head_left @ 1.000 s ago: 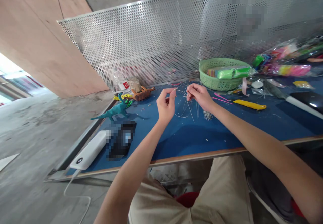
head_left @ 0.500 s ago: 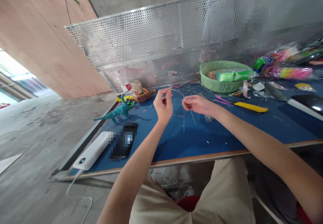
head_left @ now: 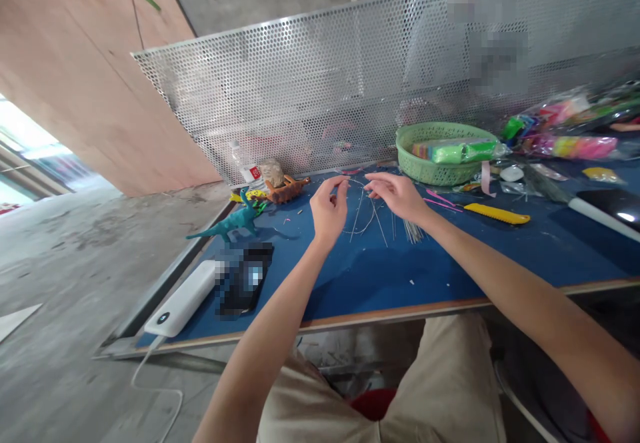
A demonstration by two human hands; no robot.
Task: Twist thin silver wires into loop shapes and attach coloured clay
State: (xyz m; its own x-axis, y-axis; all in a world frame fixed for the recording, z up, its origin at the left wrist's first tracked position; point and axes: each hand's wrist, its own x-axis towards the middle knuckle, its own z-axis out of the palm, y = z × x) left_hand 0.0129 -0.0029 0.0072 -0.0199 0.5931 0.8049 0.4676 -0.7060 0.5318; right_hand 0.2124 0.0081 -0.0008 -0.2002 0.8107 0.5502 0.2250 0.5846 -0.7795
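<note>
While pinching the thin wire (head_left: 358, 182) with the left hand (head_left: 330, 213), note its arc rightward, near the right hand (head_left: 397, 196) (hold there: cannot tell).

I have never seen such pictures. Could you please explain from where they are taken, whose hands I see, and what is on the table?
There is no machine: a person works with a bare left hand and right hand. Their head-worn camera looks forward and down. The left hand appears to pinch a thin wire; whether the right also holds it is unclear. On the blue table are a wire bundle, a yellow tool, a green basket and a teal toy dinosaur.
</note>
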